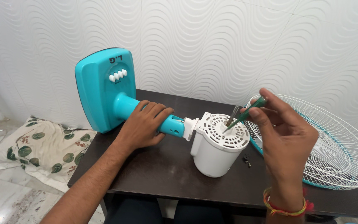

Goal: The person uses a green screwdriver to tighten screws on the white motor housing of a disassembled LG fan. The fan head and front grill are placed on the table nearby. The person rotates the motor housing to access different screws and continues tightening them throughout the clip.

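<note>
Two hands shared the work: the left hand (143, 124) gripped the teal fan neck (168, 123) lying across the worktop (162, 174), while the right hand (284, 132) pinched a green screwdriver (245, 113), tip slanting down-left onto the white motor housing (216, 149).

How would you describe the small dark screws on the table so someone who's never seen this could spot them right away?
Start at the dark table and find the white motor housing near its middle. Just right of it, before the white wire fan grille, lie the small dark screws, below the right hand holding the green screwdriver. They are the only tiny loose black bits on the tabletop.
</note>
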